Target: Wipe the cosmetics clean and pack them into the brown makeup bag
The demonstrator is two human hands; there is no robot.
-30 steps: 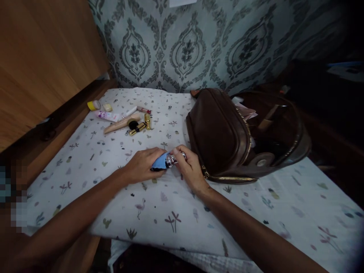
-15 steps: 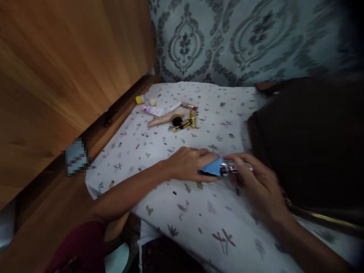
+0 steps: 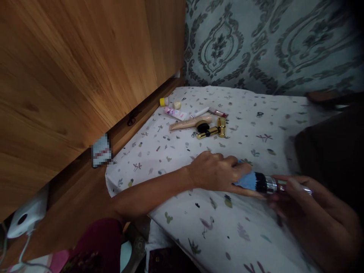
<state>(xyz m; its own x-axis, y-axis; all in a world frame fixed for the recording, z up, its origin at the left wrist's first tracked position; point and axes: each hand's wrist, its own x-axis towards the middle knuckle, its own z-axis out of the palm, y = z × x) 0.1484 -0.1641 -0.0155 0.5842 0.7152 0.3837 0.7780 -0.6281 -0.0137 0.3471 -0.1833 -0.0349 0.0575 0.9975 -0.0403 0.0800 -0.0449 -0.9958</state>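
Note:
A makeup brush (image 3: 270, 184) with a silver ferrule is pinched in my right hand (image 3: 315, 212), fingers closed round its shiny handle. The dark bristles at its head run into a blue cloth (image 3: 247, 181) with a jagged edge. My left hand (image 3: 214, 172) lies palm down, thumb and fingers closed about this cloth and the brush head. Its fingers partly hide the cloth, so the bristle tips do not show. Both hands are just over the patterned white cover (image 3: 176, 163).
Farther back lie a pink-and-white tube (image 3: 174, 113), a beige tube (image 3: 189, 123), a gold lipstick (image 3: 222, 127), a black round item (image 3: 202, 126), and a yellow-capped jar (image 3: 164, 101). A dark bag (image 3: 332, 148) stands at right, a wooden panel (image 3: 85, 68) at left.
The view has swung left, so everything sits farther right. More dark bristle now shows between the ferrule and the blue cloth. My left fingers have closed further over the cloth.

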